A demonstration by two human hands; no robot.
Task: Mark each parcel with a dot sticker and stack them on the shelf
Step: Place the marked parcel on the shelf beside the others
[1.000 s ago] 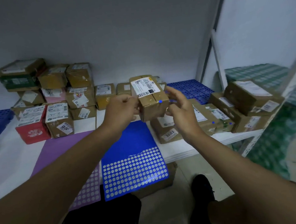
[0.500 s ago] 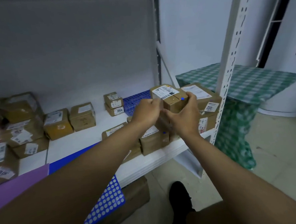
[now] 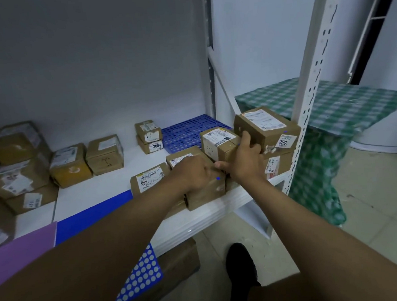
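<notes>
- The parcel sits on top of the stack at the right end of the shelf, its white label facing up.
- It lies against the left side of a bigger box, which carries a "002" tag on its front.
- The right hand holds the parcel's right front corner, fingers curled up along its right side between parcel and bigger box, thumb stretched left under its front edge.
- The left hand rests knuckles up on the lower box, just left of the parcel; its fingers are curled, and I cannot tell whether they grip anything.
- A blue dot shows on the front of the lower box, between the two hands.
- Another labelled box lies just left of the lower box, partly behind the left forearm.
- Two small boxes are stacked at the back of the shelf; the lower one reads "3004".
- A blue perforated mat lies behind the stack.
- More parcels stand further left, well apart from the hands.
- A blue sticker sheet hangs over the shelf's front edge, beside a purple sheet.
- A green checked cloth covers a table beyond the shelf post.
- A black shoe is on the floor below.
</notes>
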